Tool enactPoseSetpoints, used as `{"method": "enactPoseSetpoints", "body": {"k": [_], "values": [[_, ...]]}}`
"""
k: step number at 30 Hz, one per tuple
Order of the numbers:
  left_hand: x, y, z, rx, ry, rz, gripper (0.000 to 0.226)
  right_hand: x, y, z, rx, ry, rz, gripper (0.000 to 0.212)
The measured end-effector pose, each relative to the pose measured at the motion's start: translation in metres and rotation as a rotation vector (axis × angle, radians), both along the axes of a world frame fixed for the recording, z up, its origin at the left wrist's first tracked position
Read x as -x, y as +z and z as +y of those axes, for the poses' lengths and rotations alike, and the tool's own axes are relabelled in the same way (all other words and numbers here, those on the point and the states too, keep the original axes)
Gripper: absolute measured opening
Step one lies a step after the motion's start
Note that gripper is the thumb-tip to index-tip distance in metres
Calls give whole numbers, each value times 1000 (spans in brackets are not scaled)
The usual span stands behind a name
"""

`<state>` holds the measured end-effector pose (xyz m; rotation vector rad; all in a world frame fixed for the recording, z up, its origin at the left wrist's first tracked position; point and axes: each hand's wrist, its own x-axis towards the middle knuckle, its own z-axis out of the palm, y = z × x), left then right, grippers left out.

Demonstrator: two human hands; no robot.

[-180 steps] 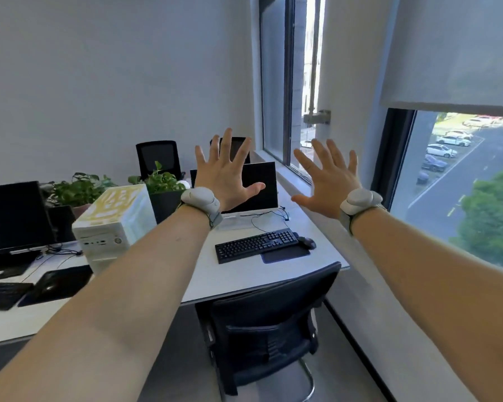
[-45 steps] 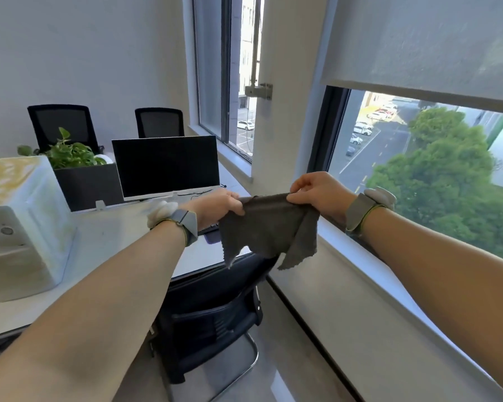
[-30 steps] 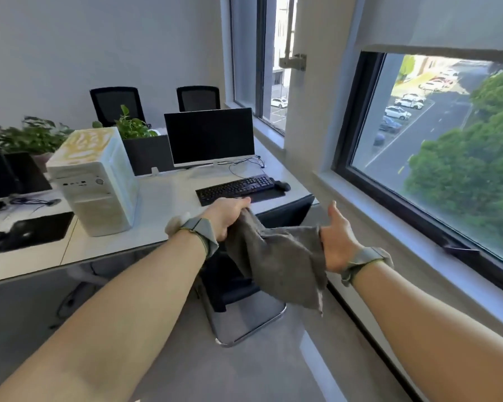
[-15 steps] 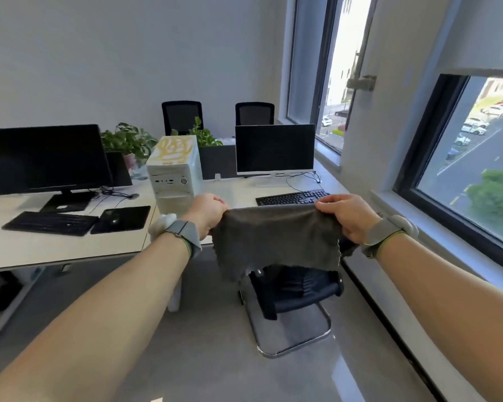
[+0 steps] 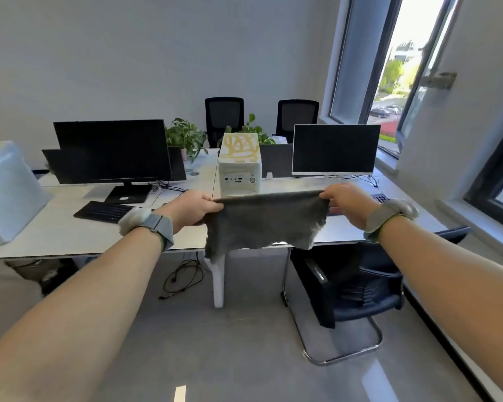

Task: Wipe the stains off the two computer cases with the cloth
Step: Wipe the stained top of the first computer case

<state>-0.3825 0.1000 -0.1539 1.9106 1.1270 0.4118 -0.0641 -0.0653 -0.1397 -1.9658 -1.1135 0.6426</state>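
Stretched wider: cloth [image 5: 266,220] | left hand [image 5: 190,208], right hand [image 5: 347,204] pinch corners

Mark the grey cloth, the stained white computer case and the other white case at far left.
Grey cloth [image 5: 262,224]: head view, its middle.
Stained white computer case [image 5: 240,177]: head view, front panel.
White case at far left [image 5: 6,192]: head view, side face.

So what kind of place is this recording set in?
Most likely a shared office: white desks carry two monitors with a keyboard, mesh office chairs stand behind, and a stained white computer case sits between the workstations.
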Motion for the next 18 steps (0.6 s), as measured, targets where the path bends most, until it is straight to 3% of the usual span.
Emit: {"method": "enactPoseSetpoints", "body": {"k": [2, 4, 8, 10, 12, 15, 17, 18], "values": [[11, -3, 9, 179, 65, -254, 19, 22, -6, 12, -88, -116, 215, 19], [11, -6, 6, 326, 92, -414, 17, 30, -15, 23, -58, -155, 255, 22], [4, -9, 11, 442, 98, -428, 18, 45, -9, 40, 22, -220, 89, 9], [-8, -3, 12, 420, 92, -417, 19, 60, 4, 48, -21, -251, 115, 7], [-27, 6, 8, 422, 55, -446, 23, 83, 22, 57, -85, -85, 241, 6], [-58, 14, -2, 563, -73, -604, 52, 118, 46, 58, -45, 349, 351, 13], [-71, 11, -5, 597, -144, -689, 57, 120, 43, 59, -80, 376, 245, 17], [-79, 10, -6, 588, -162, -697, 43, 114, 39, 60, -129, 294, 247, 18]]}}
